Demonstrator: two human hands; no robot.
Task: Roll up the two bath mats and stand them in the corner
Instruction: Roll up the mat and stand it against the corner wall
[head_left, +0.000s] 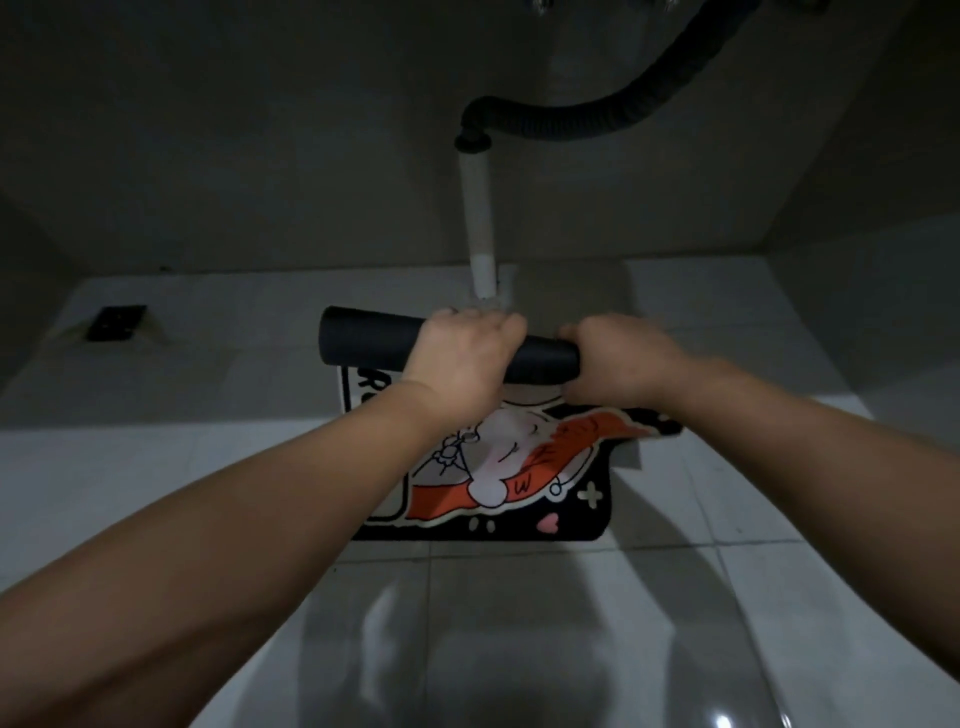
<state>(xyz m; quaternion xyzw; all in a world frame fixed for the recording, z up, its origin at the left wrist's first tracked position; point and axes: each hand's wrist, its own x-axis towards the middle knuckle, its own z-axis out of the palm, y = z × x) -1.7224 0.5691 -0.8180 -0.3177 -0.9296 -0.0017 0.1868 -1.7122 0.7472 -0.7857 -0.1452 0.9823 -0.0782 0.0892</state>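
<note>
Hands (540, 358) on mat roll (363, 338), pipe (479, 228) behind

Matt mat roll (363, 338), glossy floor tiles (519, 623)

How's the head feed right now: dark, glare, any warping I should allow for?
Head view: dim overall, upper wall in shadow; soft glare patches on the floor tiles near the bottom; wide-angle bending at the edges; slight softness on both hands, left hand and right hand, on the rolled mat.

Dim, soft-focus wide-angle view, edges bowed, glare on glossy floor tiles (649, 623), arm shadows below.
</note>
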